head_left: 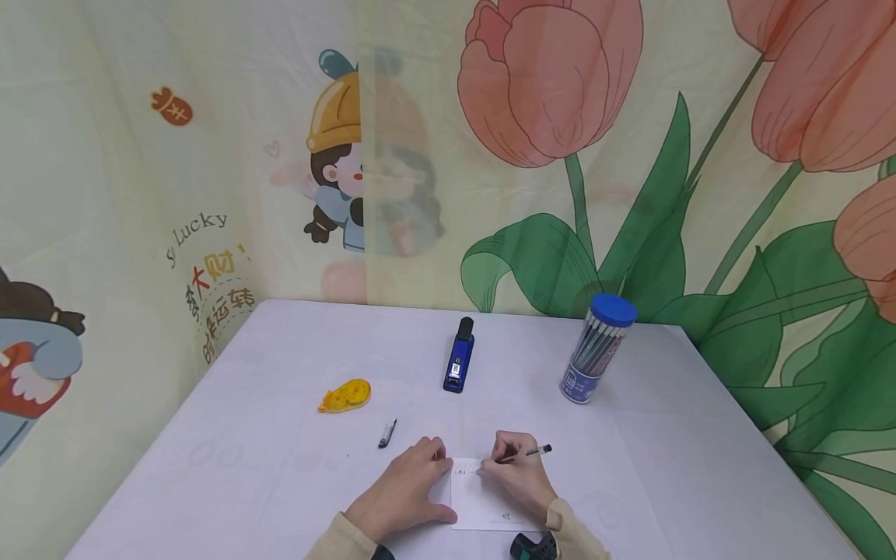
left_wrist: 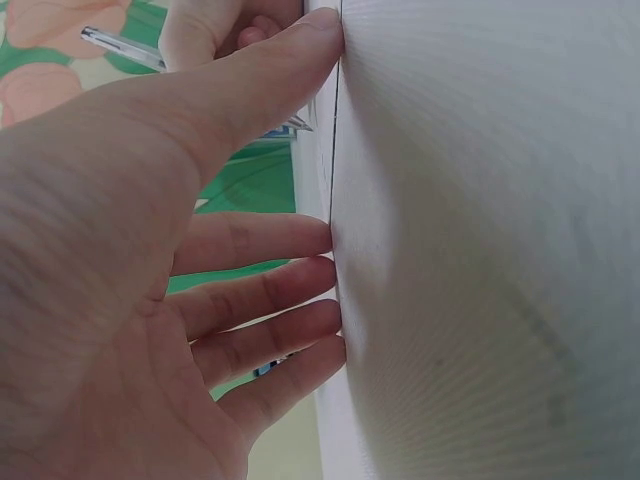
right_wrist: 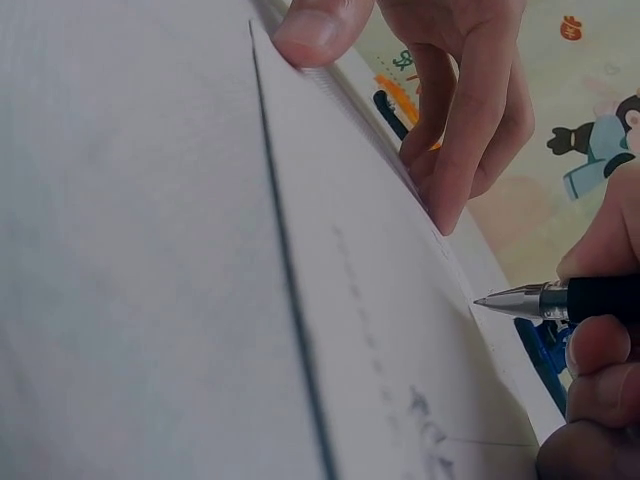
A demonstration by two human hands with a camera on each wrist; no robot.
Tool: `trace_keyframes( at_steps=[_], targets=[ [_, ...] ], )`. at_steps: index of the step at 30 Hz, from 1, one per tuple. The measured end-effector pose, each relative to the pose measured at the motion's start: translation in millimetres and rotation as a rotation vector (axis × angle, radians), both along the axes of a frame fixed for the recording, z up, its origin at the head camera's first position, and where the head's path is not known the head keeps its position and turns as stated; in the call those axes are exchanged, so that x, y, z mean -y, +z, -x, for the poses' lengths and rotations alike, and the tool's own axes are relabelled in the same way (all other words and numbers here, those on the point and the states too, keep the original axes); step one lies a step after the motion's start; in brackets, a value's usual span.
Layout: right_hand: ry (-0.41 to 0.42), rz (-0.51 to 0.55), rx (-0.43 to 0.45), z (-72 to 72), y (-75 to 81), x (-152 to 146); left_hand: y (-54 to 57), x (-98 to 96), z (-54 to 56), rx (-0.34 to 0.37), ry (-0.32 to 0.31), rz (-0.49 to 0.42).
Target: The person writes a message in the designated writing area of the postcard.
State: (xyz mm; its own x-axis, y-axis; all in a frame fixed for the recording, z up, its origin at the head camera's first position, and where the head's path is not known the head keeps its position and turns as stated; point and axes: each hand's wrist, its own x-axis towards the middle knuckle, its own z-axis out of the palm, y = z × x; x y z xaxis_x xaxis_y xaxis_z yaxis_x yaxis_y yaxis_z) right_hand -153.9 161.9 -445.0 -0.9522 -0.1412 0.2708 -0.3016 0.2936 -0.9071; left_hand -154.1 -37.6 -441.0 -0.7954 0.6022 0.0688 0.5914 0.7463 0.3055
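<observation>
A white sheet of paper [head_left: 483, 505] lies on the table, with small dark writing near its top and a little mark at its lower edge. My right hand [head_left: 521, 470] pinches a pen [head_left: 528, 453], its metal tip [right_wrist: 510, 301] at the paper in the right wrist view. At the paper's left edge rests my left hand [head_left: 413, 486], fingers fairly straight and spread, fingertips and thumb touching down, as the left wrist view [left_wrist: 120, 220] also shows. A pen cap [head_left: 387, 433] lies beyond the left hand.
On the white table [head_left: 280, 467] stand or lie a yellow correction-tape-like object [head_left: 345, 396], a blue stapler [head_left: 459, 359] and, at the right, a clear tub of pencils [head_left: 595, 354] with a blue lid. A printed curtain [head_left: 420, 272] hangs behind.
</observation>
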Motion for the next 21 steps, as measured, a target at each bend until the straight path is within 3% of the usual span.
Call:
trace_keyframes(
  at_steps=[8,21],
  targets=[
    [-0.012,-0.022,0.049,-0.8,0.4,0.7,0.5,0.9,-0.6,-0.02,-0.016,-0.004],
    [-0.022,-0.052,0.03,-1.6,1.4,1.3,-0.5,-0.5,0.1,-0.008,-0.002,0.003]
  ],
)
